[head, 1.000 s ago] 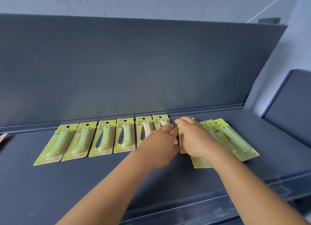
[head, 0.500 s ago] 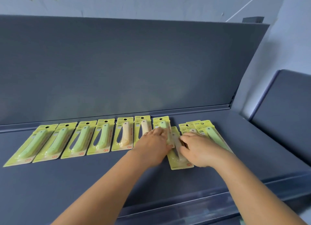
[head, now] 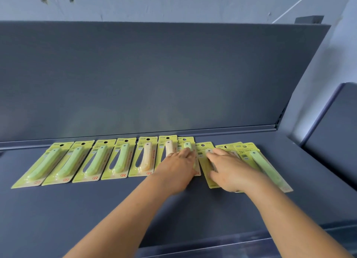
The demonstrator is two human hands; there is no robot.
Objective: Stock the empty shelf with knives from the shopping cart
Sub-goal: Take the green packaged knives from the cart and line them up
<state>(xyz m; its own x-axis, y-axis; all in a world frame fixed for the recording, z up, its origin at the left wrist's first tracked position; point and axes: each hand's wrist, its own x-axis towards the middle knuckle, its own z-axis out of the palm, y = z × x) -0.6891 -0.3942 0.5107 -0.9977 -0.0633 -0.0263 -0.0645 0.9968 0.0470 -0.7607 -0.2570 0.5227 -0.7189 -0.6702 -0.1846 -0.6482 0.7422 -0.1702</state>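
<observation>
Your left hand [head: 178,167] lies flat, fingers straight, on a yellow-green carded fruit knife [head: 186,147]; your right hand [head: 229,170] presses flat on the neighbouring pack [head: 204,161], dark grey shelf [head: 58,209] beneath.

Yellow-green knife cards [head: 121,159]; green, cream handles; dark grey-blue shelf [head: 96,209].

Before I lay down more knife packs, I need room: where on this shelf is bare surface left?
Bare shelf runs along the whole front, between the row of packs and the front lip, and at the far right beyond the last green pack. It is crowded mid-right, where the left hand and right hand rest on overlapping packs.
</observation>
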